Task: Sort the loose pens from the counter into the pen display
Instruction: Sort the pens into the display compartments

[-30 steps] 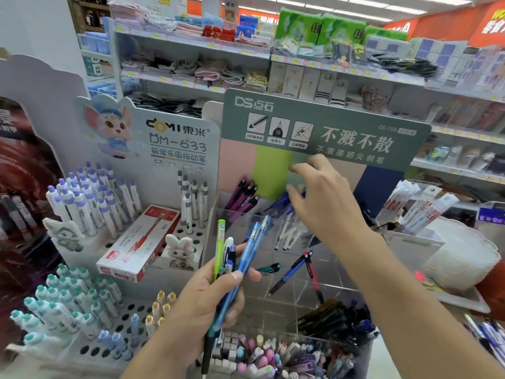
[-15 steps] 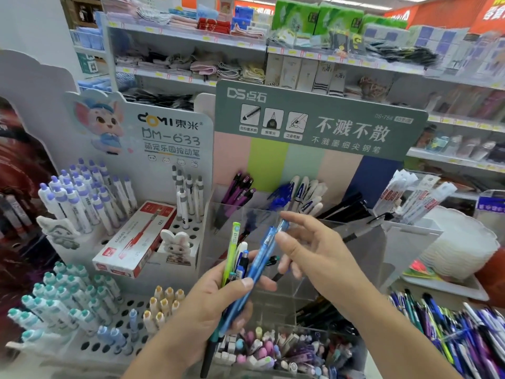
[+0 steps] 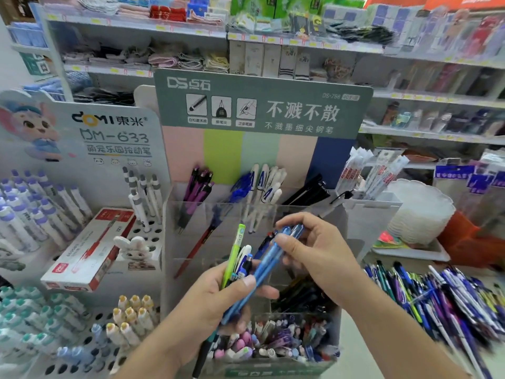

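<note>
My left hand (image 3: 216, 302) grips a bunch of pens (image 3: 240, 265): a lime green one, a white one, dark ones and translucent blue ones. My right hand (image 3: 314, 250) pinches the upper end of the blue pens (image 3: 276, 254) in that bunch. Both hands hover in front of the clear acrylic pen display (image 3: 218, 214), whose rear compartments hold purple, blue, white and black pens. A red pen leans inside a middle compartment. Loose pens (image 3: 437, 296) lie in a heap on the counter at the right.
A white DOMI stand (image 3: 82, 242) with upright pens and a red pen box (image 3: 90, 250) stands at the left. Erasers and caps fill the display's front bin (image 3: 273, 343). A white tray (image 3: 415, 253) and stacked plates (image 3: 420, 212) sit at the right. Store shelves run behind.
My right hand came back from the rear compartments to the bunch in my left hand and took hold of the blue pens. The view shifted left and down slightly.
</note>
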